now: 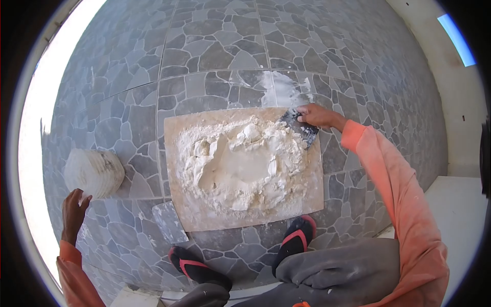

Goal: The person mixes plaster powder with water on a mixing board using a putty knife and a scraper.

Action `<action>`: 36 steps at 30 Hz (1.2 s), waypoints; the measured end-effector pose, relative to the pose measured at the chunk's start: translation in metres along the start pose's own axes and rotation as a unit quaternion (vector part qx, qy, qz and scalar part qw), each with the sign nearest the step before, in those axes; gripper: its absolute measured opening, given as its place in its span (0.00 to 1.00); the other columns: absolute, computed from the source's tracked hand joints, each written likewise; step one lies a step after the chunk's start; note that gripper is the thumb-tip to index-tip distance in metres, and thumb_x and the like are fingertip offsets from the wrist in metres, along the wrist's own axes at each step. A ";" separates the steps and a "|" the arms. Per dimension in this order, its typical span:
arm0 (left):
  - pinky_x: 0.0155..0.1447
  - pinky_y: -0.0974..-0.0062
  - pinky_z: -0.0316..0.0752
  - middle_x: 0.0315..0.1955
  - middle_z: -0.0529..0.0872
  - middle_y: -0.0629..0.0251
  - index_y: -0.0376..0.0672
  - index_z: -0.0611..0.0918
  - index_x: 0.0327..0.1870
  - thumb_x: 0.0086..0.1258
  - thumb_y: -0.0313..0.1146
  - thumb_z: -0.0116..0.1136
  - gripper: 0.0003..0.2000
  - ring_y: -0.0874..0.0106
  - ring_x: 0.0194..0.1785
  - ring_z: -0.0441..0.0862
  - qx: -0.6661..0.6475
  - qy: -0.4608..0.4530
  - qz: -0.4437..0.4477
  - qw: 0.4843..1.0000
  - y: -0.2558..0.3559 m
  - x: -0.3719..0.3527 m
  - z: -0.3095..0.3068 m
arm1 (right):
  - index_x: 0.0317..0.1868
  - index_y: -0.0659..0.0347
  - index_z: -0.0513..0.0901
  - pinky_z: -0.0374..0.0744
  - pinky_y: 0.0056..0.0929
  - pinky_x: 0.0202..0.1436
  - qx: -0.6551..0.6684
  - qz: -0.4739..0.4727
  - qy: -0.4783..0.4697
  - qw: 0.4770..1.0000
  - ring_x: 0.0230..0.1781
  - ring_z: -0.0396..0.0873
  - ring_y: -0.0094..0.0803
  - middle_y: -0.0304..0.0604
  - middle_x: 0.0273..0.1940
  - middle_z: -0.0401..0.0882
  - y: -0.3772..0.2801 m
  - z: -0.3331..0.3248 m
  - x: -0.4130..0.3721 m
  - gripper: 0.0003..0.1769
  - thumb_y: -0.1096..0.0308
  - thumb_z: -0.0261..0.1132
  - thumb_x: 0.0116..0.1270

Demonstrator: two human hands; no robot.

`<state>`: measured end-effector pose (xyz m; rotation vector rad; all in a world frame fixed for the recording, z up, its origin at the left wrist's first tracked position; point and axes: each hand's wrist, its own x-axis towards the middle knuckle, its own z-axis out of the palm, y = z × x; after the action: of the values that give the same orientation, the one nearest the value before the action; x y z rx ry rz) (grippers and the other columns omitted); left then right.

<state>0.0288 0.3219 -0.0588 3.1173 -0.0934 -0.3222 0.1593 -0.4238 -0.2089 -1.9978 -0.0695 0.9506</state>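
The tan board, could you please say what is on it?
A white powdery heap with a wet-looking pool in its middle; the right hand holds a dark scraper over one corner. The heap hides the board's centre.

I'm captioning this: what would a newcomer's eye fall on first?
Probably the heap of white powder, with its wet-looking hollow, on the board mid-view. Next, the right hand gripping a dark scraper at the board's far right corner, near a white smear on the stone-patterned floor.

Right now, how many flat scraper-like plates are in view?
2: a dark plate in the right hand, at the board's far right corner; a grey plate on the floor by its near left corner. The powder could hide more.
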 end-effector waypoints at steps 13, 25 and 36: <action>0.56 0.59 0.78 0.54 0.79 0.51 0.42 0.73 0.62 0.63 0.24 0.60 0.23 0.56 0.53 0.80 -0.059 0.195 0.115 0.972 0.050 -0.024 -0.017 | 0.53 0.71 0.80 0.74 0.27 0.48 -0.084 0.044 0.031 0.995 0.42 0.75 0.23 0.39 0.42 0.83 -0.033 -0.012 -0.014 0.15 0.71 0.61 0.70; 0.50 0.61 0.76 0.39 0.80 0.58 0.41 0.79 0.45 0.61 0.38 0.69 0.16 0.58 0.44 0.80 -0.108 -0.006 0.349 0.931 0.181 -0.036 0.032 | 0.56 0.68 0.81 0.68 0.28 0.35 -0.169 0.085 0.062 0.980 0.31 0.70 0.23 0.39 0.35 0.80 -0.073 0.022 -0.029 0.18 0.71 0.60 0.68; 0.44 0.63 0.77 0.34 0.80 0.60 0.41 0.81 0.39 0.66 0.43 0.65 0.14 0.61 0.39 0.81 -0.145 -0.086 0.409 0.897 0.209 -0.077 0.064 | 0.58 0.66 0.81 0.70 0.29 0.33 -0.112 0.040 0.042 0.992 0.30 0.72 0.25 0.42 0.34 0.80 -0.082 0.059 -0.013 0.21 0.74 0.58 0.63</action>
<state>-0.0718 0.1177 -0.1028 2.4509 -1.1779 -0.5093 0.1368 -0.3382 -0.1584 -2.2606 -0.0524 0.9412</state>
